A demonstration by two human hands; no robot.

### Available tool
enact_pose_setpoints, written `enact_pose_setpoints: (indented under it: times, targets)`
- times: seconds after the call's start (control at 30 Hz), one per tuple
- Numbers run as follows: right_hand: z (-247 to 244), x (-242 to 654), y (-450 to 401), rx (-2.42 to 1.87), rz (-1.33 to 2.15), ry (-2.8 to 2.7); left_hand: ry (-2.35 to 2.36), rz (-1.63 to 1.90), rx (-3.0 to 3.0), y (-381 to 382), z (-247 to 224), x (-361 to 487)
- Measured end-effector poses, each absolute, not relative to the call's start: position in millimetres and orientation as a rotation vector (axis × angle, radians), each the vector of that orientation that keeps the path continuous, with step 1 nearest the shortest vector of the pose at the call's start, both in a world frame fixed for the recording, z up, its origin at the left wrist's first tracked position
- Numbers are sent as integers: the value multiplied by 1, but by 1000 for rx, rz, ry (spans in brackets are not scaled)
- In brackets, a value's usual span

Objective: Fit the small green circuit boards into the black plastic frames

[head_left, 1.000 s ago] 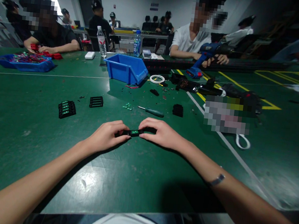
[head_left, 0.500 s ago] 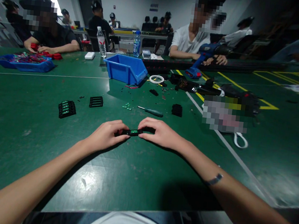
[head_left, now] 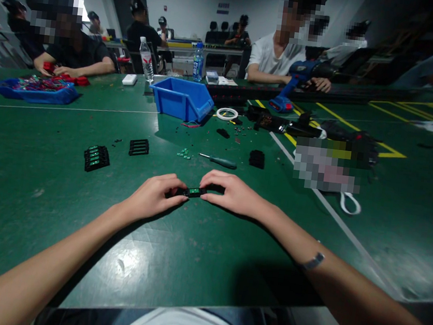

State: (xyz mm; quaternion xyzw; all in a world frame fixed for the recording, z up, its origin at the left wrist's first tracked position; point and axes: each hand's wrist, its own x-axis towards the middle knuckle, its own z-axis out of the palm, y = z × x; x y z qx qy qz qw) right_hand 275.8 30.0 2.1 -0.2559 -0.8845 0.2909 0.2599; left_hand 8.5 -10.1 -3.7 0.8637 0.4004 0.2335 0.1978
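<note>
Between my two hands, low over the green table, is a small black plastic housing [head_left: 194, 192] with a green circuit board in its middle. My left hand [head_left: 160, 193] pinches its left end between thumb and fingers. At the right end, the thumb and fingers of my right hand [head_left: 226, 190] are closed on it as well. Both ends of the housing are partly covered by fingertips. Beyond the hands lie a few loose green circuit boards [head_left: 184, 153] and a screwdriver [head_left: 218, 161] with a dark green handle.
Black housings with green boards [head_left: 97, 158] lie left, beside a black slotted frame [head_left: 139, 147]. Black parts [head_left: 256, 159] lie right. Farther back are a blue bin [head_left: 182, 99], a tape roll [head_left: 227, 114], a cordless drill [head_left: 293, 85] and a blue wire tray [head_left: 35, 90]. Co-workers sit opposite.
Both hands keep the same grip on the black housing, with no visible movement of it. Only the camera view has shifted slightly.
</note>
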Motion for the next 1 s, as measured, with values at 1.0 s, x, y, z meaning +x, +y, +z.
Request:
enact_pose_setpoints:
  times: [1.0]
  targets:
    - [5,277,28,-684,803,-2392,1125,633,2413,-10,-3,8]
